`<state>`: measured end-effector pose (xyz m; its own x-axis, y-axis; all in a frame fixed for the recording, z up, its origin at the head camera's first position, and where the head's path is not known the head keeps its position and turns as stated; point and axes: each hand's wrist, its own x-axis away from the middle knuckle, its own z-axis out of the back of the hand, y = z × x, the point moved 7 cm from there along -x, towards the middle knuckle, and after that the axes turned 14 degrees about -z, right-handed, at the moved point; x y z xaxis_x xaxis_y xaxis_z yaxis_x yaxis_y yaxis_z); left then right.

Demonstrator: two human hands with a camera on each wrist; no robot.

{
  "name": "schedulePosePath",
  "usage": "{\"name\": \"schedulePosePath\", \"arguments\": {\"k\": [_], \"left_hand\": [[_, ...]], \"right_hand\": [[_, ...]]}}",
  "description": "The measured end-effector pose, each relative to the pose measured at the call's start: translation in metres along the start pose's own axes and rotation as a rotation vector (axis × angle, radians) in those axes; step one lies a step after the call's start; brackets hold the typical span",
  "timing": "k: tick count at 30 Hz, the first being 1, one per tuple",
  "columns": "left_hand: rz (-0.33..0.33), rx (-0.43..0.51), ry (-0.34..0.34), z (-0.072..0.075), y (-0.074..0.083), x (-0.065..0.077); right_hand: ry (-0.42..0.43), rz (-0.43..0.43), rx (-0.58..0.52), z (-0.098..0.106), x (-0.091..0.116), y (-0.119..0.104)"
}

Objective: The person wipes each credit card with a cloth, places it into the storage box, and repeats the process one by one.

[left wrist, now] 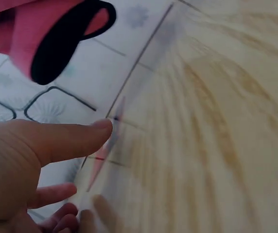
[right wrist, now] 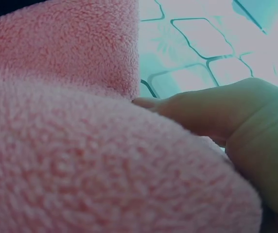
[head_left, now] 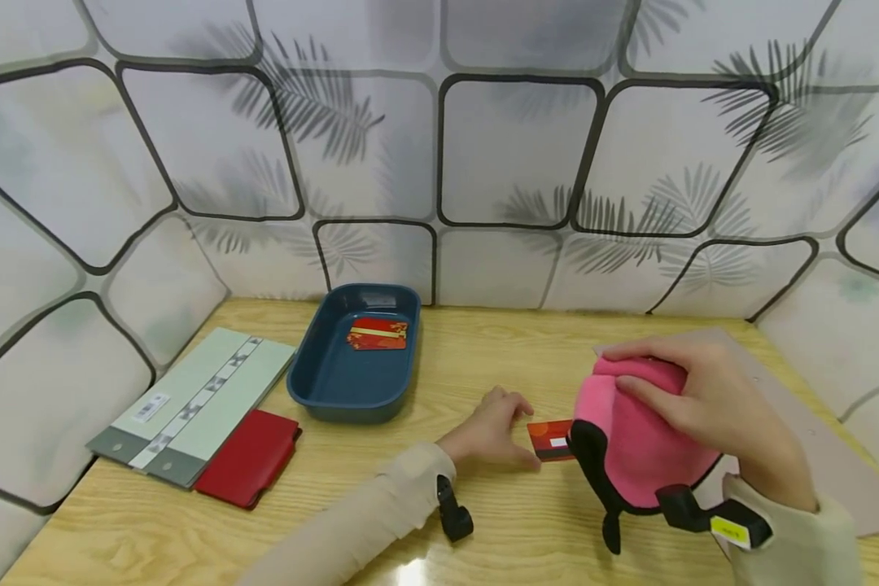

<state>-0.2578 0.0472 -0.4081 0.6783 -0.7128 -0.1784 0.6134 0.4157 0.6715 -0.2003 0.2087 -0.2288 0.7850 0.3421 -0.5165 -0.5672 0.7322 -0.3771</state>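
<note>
My right hand (head_left: 710, 399) grips a soft pink fleece piece with black edging and a small black loop (head_left: 640, 443) by its top, above the table. Fuzzy pink cloth (right wrist: 80, 155) fills much of the right wrist view, with the thumb pressed along it. A red card with a white patch (head_left: 549, 440) lies on the table, its right end hidden behind the pink piece. Just left of that card is my left hand (head_left: 489, 431), thumb and fingers spread apart, holding nothing. In the left wrist view, the thumb (left wrist: 76, 141) points toward the thin red card (left wrist: 97, 167).
A dark blue tray (head_left: 352, 378) at the back holds red and gold cards (head_left: 378, 334). To its left lie a pale green folder (head_left: 198, 391) and a red wallet-like case (head_left: 249, 460). A flat greyish-pink board (head_left: 798, 423) lies at right. Patterned fabric walls enclose the table.
</note>
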Motion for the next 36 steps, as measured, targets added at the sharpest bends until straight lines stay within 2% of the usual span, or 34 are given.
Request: {"name": "schedulePosePath", "arguments": {"k": [4,8,13,16,23,26,31,36], "left_hand": [[0.042,-0.097,0.017,-0.003,0.001,-0.003],[0.063,-0.132,0.041,-0.005,0.002,-0.003],[0.105,-0.110,0.074,-0.007,0.001,0.001],[0.125,-0.085,0.091,-0.008,0.000,0.001],[0.179,-0.032,0.141,-0.008,-0.001,-0.004],[0.168,-0.008,0.134,-0.009,0.002,-0.006],[0.097,0.102,0.130,-0.010,0.011,-0.005],[0.069,0.102,0.146,-0.003,0.013,0.004]], "right_hand": [[0.006,0.006,0.007,0.000,-0.001,0.000],[0.008,-0.010,0.065,-0.002,-0.001,-0.001],[-0.012,-0.031,0.094,-0.009,0.001,-0.002],[-0.018,-0.023,0.018,-0.011,0.001,-0.004],[-0.019,-0.019,-0.032,-0.012,0.000,-0.004],[-0.028,-0.024,-0.051,-0.012,0.000,-0.003],[-0.034,-0.022,-0.064,-0.013,0.000,-0.003],[-0.036,-0.016,-0.030,-0.018,0.000,-0.006]]}}
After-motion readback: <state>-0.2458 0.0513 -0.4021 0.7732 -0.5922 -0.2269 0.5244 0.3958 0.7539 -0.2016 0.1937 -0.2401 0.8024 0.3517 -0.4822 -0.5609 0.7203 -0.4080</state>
